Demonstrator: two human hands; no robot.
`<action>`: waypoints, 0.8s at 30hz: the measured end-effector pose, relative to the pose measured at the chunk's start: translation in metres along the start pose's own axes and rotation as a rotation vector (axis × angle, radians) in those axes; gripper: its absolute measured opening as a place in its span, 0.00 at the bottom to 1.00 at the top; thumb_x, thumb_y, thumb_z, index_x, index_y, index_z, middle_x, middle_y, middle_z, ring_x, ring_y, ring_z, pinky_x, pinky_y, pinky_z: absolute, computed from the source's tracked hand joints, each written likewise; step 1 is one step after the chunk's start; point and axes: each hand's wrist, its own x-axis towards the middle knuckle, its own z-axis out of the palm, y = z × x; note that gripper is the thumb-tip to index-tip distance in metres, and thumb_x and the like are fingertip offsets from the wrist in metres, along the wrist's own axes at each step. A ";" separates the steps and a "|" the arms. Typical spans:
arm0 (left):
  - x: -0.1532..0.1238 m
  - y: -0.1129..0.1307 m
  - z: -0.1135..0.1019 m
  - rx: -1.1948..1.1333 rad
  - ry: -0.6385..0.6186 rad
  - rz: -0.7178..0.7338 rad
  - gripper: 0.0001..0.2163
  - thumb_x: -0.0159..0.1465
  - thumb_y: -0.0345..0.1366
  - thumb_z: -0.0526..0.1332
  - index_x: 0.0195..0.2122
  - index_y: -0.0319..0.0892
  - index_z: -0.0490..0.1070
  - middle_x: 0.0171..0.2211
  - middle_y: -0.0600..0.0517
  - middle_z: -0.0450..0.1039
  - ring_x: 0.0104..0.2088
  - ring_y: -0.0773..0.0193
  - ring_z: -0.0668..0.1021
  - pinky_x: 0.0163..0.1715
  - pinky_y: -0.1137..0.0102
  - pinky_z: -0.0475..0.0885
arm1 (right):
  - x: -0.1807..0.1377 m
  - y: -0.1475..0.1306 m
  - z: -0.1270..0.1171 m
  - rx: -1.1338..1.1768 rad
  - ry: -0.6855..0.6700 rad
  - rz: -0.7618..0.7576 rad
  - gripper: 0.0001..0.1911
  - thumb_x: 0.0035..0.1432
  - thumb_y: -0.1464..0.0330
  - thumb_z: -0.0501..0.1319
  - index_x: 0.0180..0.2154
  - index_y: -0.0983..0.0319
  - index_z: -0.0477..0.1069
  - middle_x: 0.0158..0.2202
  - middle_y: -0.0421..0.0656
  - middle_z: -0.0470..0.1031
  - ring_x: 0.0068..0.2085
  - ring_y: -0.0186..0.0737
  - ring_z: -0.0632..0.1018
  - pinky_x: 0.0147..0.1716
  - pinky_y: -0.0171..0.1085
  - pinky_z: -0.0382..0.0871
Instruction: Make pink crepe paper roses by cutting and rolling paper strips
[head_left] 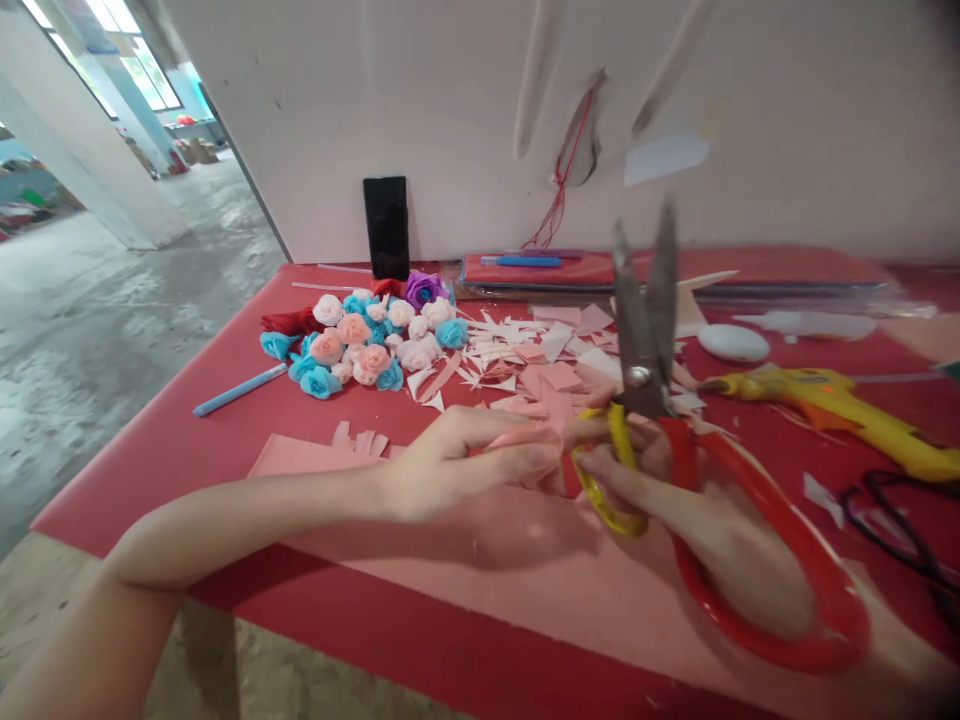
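My left hand (442, 465) is closed, pinching a small curled piece of pink paper (529, 436) between thumb and fingers. Across from it, my right hand (720, 540) has large scissors (646, 385) hooked on it, with one yellow-wrapped handle loop and one big red one. The blades point up and away, slightly apart, and look blurred. The right fingertips are close to the pink paper; whether they touch it I cannot tell. Beneath both hands lies a large pink paper sheet (480, 570) on the red table cover (247, 610).
Paper roses (367, 362) in several colours lie at the back left, beside paper scraps (510, 350). A phone (387, 228) leans on the white panel (450, 120). To the right are a yellow glue gun (840, 400), its black cord (892, 545) and a white oval object (733, 343). A blue pen (240, 390) lies left.
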 end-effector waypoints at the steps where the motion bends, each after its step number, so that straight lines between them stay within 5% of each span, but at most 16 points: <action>1: 0.000 0.000 0.001 0.009 -0.022 -0.012 0.11 0.61 0.33 0.51 0.23 0.37 0.65 0.25 0.51 0.68 0.28 0.69 0.70 0.33 0.72 0.66 | 0.001 -0.001 0.001 0.033 -0.020 -0.003 0.11 0.51 0.59 0.61 0.30 0.60 0.69 0.27 0.41 0.70 0.28 0.34 0.73 0.27 0.31 0.72; 5: 0.000 -0.002 0.006 0.030 -0.053 -0.094 0.11 0.61 0.33 0.52 0.25 0.35 0.67 0.25 0.50 0.70 0.28 0.69 0.71 0.32 0.74 0.68 | -0.002 0.004 0.000 0.086 -0.032 -0.059 0.13 0.51 0.64 0.62 0.39 0.55 0.63 0.29 0.37 0.68 0.25 0.31 0.71 0.22 0.28 0.71; 9: -0.002 -0.004 0.009 0.091 -0.084 -0.074 0.11 0.61 0.33 0.51 0.24 0.35 0.68 0.24 0.49 0.70 0.26 0.70 0.71 0.29 0.75 0.68 | -0.007 0.008 0.002 0.015 -0.038 -0.085 0.09 0.52 0.64 0.61 0.36 0.56 0.63 0.27 0.37 0.65 0.22 0.29 0.66 0.17 0.26 0.67; 13: -0.004 -0.005 0.012 0.202 -0.131 -0.027 0.11 0.61 0.33 0.51 0.26 0.34 0.69 0.23 0.50 0.69 0.25 0.70 0.70 0.27 0.76 0.66 | -0.010 0.002 0.009 0.090 -0.019 -0.043 0.10 0.52 0.65 0.61 0.37 0.55 0.62 0.30 0.35 0.67 0.25 0.29 0.69 0.23 0.26 0.70; 18: -0.006 -0.003 0.014 0.331 -0.056 -0.035 0.11 0.59 0.35 0.54 0.28 0.31 0.70 0.23 0.48 0.70 0.23 0.69 0.70 0.25 0.75 0.65 | -0.010 -0.001 0.009 0.089 -0.024 -0.045 0.07 0.52 0.64 0.61 0.33 0.57 0.64 0.29 0.36 0.65 0.25 0.27 0.69 0.21 0.22 0.68; 21: -0.005 -0.002 0.013 0.207 -0.012 -0.093 0.08 0.57 0.34 0.56 0.29 0.34 0.70 0.26 0.47 0.73 0.27 0.67 0.73 0.29 0.74 0.67 | -0.010 -0.004 0.007 0.078 0.051 -0.047 0.07 0.52 0.63 0.61 0.32 0.58 0.65 0.28 0.37 0.65 0.23 0.26 0.67 0.20 0.23 0.67; 24: -0.002 -0.004 0.014 -0.208 -0.101 -0.213 0.12 0.58 0.40 0.54 0.33 0.36 0.69 0.29 0.46 0.74 0.32 0.63 0.75 0.37 0.69 0.68 | -0.007 -0.007 0.007 0.086 0.073 -0.117 0.06 0.52 0.63 0.60 0.28 0.58 0.66 0.27 0.38 0.66 0.23 0.28 0.67 0.20 0.26 0.69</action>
